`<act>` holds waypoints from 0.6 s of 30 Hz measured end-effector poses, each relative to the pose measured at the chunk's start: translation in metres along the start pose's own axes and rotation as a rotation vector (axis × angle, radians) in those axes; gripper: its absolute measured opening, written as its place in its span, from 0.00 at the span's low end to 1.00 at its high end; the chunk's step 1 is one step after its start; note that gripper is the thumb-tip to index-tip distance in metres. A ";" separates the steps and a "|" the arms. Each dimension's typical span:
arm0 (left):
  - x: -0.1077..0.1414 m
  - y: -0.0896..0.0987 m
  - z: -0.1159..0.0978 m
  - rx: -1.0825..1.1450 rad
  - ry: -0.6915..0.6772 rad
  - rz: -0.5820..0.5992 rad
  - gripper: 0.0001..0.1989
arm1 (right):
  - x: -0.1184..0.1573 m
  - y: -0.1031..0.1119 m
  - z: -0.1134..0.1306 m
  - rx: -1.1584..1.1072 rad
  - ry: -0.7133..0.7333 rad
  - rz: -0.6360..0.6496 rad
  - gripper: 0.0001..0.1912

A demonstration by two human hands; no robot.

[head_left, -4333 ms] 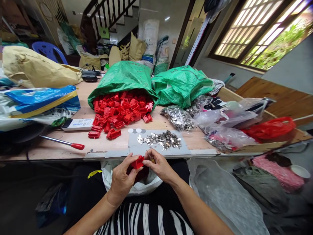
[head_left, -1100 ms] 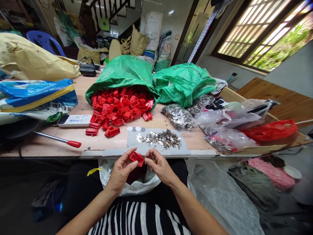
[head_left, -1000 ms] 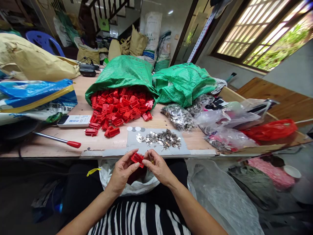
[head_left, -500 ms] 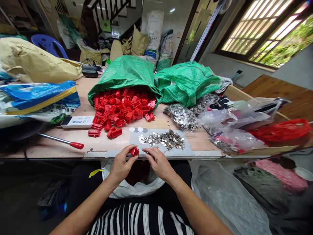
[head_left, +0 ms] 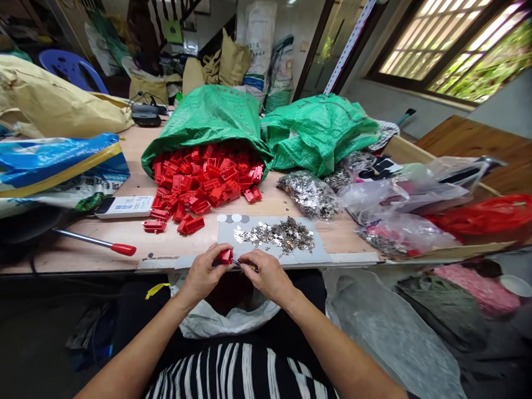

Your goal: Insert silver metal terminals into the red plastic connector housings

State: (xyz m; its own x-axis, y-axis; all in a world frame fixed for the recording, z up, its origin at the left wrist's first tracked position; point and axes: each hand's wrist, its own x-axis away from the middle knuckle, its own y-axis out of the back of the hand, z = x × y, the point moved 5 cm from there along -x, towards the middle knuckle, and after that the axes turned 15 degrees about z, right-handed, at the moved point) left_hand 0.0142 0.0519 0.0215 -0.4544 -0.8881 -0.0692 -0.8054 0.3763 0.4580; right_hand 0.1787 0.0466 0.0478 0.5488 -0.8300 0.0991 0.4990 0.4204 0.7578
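My left hand [head_left: 206, 272] is closed on a small red plastic part [head_left: 226, 256] at the table's front edge. Beside it, my right hand [head_left: 266, 271] grips a thin tool [head_left: 236, 262] whose metal tip points at the red part; whether the tip is inside cannot be made out. Small silvery metal pieces [head_left: 286, 235] lie heaped on a grey mat [head_left: 320, 252] just beyond my hands. Many red parts [head_left: 208, 177] spill from a green sack [head_left: 211, 113] at the back. An open white bag [head_left: 249, 324] hangs below my hands.
A second green sack [head_left: 322, 130] and a clear bag of metal pieces [head_left: 310, 194] stand behind the mat. Plastic bags fill a box at the right. At the left are a white box [head_left: 127, 206] and a red-tipped rod [head_left: 123, 249].
My right hand has turned a little, and the tool's shaft now shows between my hands, reaching the red part. The view has shifted slightly.
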 end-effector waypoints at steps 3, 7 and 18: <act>-0.001 0.001 -0.001 0.023 0.009 0.011 0.15 | -0.001 -0.001 0.001 0.009 0.012 0.009 0.08; -0.002 0.003 -0.003 0.040 0.007 0.012 0.14 | -0.001 -0.002 0.002 0.026 -0.012 0.007 0.08; -0.003 0.003 0.004 0.061 0.001 0.044 0.17 | -0.008 -0.005 0.026 0.265 -0.257 0.082 0.08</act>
State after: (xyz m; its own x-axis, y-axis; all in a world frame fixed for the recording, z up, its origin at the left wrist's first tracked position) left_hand 0.0118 0.0564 0.0199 -0.4893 -0.8707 -0.0497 -0.8064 0.4299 0.4061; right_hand 0.1538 0.0414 0.0600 0.3769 -0.8765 0.2995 0.2512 0.4079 0.8778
